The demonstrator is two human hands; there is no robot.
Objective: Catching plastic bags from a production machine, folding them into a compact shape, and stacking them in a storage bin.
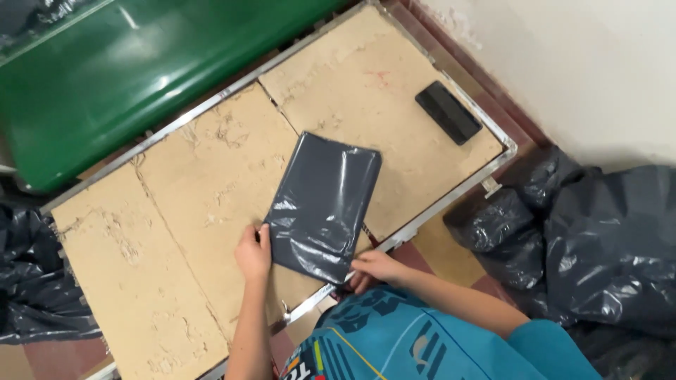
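A flat dark grey plastic mailing bag [322, 204] lies on a table topped with worn brown cardboard [190, 204]. My left hand [253, 252] rests on the cardboard with its fingers at the bag's lower left corner. My right hand [374, 268] grips the bag's lower right edge at the table's metal rim [394, 239]. My teal printed shirt [394, 338] fills the bottom of the view.
A black rectangular device [448, 112] lies near the table's far right corner. A shiny green bin lid [120, 70] sits beyond the table. Black plastic sacks [584, 239] are heaped on the right, and another dark sack [35, 274] on the left. A pale wall [598, 63] is behind.
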